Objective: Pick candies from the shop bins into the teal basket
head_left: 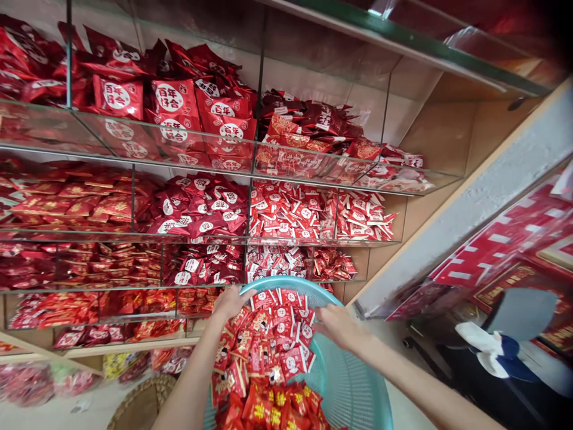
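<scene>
A teal plastic basket (358, 382) stands tilted below the shelves, with many small red packets (264, 340) heaped on its left side. My left hand (231, 303) is closed on the basket's rim at the upper left. Inside the basket, by the right edge of the packet heap, my right hand (338, 324) reaches in with its fingers partly curled; whether they grip a packet is too unclear to tell. Brighter red packets with yellow characters (268, 409) lie nearest me in the basket.
Glass-fronted shelves (250, 173) full of red packets rise ahead. A woven basket (141, 406) and bagged goods (27, 382) sit at the lower left. On the right are a pale pillar (465, 209) and a dark chair with a white and blue item (501, 352).
</scene>
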Demonstrator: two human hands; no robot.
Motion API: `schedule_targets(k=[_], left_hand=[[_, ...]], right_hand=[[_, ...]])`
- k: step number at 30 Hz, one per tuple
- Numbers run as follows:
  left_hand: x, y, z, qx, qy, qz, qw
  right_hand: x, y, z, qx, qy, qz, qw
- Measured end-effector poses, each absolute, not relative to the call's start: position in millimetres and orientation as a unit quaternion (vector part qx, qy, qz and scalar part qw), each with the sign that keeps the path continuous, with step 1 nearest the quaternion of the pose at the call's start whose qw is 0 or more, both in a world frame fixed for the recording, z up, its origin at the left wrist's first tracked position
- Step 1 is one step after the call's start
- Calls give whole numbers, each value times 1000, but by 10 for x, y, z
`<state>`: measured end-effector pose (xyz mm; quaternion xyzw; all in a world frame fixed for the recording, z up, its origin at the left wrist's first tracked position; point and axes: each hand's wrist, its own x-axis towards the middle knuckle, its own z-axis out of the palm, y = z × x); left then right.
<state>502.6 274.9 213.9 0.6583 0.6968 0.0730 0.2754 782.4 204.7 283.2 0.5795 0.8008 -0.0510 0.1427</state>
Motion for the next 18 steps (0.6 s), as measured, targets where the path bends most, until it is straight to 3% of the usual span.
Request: schedule_targets(k=[8, 10, 13, 15, 18], left_hand=[[5029, 2731, 2162, 656, 702, 72, 267], [5027, 2735, 2150, 656, 701, 76, 268], [5025, 2738, 2137, 655, 699, 83, 274], [5023, 2740, 2132, 655, 699, 84, 275], [5020, 2743, 2125, 655, 699, 82, 275]], right_hand=[[7740, 2705, 4027, 604, 780, 15, -161], [7706, 2878, 4116, 635, 752, 41, -173], [7644, 3083, 4134, 689, 714, 44, -118], [7623, 3181, 4110, 703, 705, 7, -98], [7645, 3275, 4058, 706, 691, -68, -140]])
